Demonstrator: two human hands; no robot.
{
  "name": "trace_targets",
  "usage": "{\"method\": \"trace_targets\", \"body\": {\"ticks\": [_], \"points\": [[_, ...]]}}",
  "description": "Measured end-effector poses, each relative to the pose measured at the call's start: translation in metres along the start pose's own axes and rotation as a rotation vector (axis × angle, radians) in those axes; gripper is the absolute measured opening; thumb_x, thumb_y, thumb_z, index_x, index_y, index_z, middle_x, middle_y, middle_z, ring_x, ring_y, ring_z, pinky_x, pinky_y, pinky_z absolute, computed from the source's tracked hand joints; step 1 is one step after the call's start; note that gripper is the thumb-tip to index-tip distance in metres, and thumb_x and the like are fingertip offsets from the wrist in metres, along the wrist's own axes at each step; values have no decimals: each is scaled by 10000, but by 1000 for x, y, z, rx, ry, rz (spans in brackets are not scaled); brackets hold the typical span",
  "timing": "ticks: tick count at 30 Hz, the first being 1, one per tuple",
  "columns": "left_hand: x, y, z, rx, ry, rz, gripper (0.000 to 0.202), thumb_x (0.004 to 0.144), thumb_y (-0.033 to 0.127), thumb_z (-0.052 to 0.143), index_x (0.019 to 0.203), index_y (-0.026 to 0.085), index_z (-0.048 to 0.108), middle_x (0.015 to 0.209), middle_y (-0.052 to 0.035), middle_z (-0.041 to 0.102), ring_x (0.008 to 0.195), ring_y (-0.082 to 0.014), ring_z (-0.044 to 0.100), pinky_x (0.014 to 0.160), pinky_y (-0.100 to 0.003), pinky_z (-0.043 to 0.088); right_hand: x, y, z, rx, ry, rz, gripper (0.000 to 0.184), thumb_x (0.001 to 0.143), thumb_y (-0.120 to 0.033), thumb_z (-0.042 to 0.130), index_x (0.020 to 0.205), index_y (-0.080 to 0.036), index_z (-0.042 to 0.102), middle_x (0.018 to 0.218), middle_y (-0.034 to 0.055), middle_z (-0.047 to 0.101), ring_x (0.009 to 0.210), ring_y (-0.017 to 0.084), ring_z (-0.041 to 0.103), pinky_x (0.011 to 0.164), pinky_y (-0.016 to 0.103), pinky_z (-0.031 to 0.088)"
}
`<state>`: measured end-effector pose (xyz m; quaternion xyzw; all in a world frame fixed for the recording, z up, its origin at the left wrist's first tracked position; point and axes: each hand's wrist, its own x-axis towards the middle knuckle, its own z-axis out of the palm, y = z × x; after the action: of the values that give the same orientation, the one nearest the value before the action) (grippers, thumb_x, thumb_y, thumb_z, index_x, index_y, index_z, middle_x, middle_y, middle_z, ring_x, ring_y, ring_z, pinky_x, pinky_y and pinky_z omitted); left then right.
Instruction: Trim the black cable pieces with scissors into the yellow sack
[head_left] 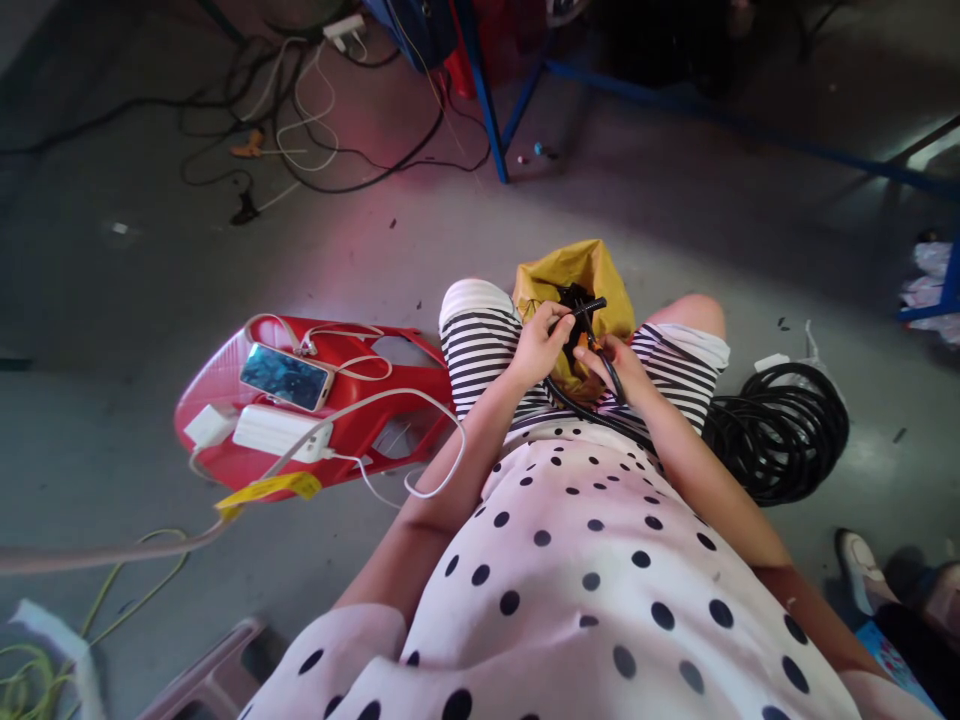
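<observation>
I sit with striped shorts over my knees and a yellow bag [581,272] between them. My left hand [538,345] is closed, pinching the end of a black cable [589,306] over the bag's mouth. My right hand [619,362] is closed round the same black cable lower down. The cable runs across my lap toward a large black cable coil [780,432] on the floor at my right. Dark parts lie inside the bag, too small to make out.
A red plastic stool [360,420] stands at my left with a phone [286,376], a white power bank [274,432] and white charging leads on it. Blue table legs [487,110] and tangled wires lie ahead. Someone's shoe [859,570] shows at lower right.
</observation>
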<state>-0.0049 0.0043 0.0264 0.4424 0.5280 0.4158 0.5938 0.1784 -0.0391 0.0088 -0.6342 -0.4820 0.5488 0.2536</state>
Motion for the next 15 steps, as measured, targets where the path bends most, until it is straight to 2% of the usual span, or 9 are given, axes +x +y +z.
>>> {"method": "trace_targets", "body": {"ticks": [5, 8, 11, 15], "points": [[1, 0, 0, 45, 0, 25, 176, 990, 177, 801, 931, 218, 640, 750, 34, 622, 816, -142, 655, 810, -241, 494, 0, -5, -1, -7, 0, 9, 653, 788, -828, 875, 877, -277, 536, 737, -5, 628, 691, 197, 554, 642, 334, 404], [2, -1, -3, 68, -28, 33, 125, 978, 179, 798, 958, 214, 680, 761, 30, 635, 813, -152, 653, 818, -254, 491, 2, -4, -4, -39, 13, -2, 651, 789, -813, 889, 857, -274, 529, 732, -6, 597, 706, 199, 536, 648, 336, 396], [4, -4, -7, 149, -114, 50, 60, 980, 166, 759, 1007, 211, 729, 762, 32, 664, 759, -154, 621, 799, -269, 476, 5, -3, -8, -53, 2, 9, 656, 787, -801, 909, 864, -269, 534, 742, -8, 595, 716, 198, 542, 657, 334, 407], [10, -6, -12, 211, -212, 58, 98, 989, 122, 691, 981, 209, 734, 757, 29, 684, 761, -160, 634, 826, -279, 482, 12, 1, -10, -16, -46, 47, 677, 766, -837, 911, 892, -270, 564, 755, 0, 639, 713, 205, 595, 648, 323, 456]]}}
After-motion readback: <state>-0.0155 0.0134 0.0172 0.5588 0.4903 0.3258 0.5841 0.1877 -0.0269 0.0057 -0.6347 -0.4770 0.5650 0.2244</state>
